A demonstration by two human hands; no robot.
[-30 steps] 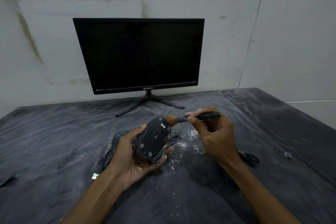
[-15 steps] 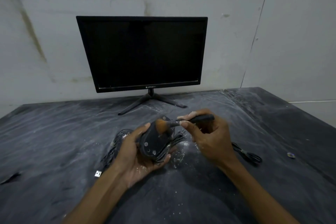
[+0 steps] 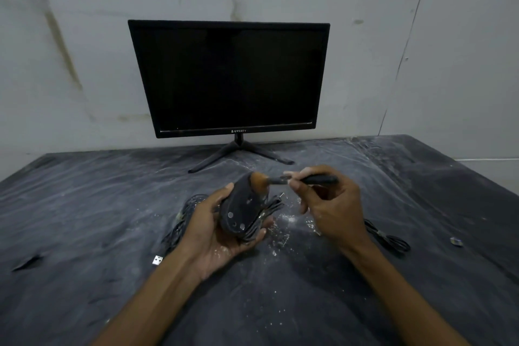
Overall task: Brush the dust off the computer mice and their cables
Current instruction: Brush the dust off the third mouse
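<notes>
Above the table [image 3: 84,205], right hand [image 3: 331,211] brushes mouse [image 3: 241,211] (underside up).

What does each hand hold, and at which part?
The left hand cradles the mouse by its sides, underside up. The right hand pinches the brush at its handle.

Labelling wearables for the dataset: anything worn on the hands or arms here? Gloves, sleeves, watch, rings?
Nothing worn that shows. Left hand and right hand are bare, no gloves, no visible rings. Both forearms are bare to the frame edge: no sleeves, watch or bands in view.
</notes>
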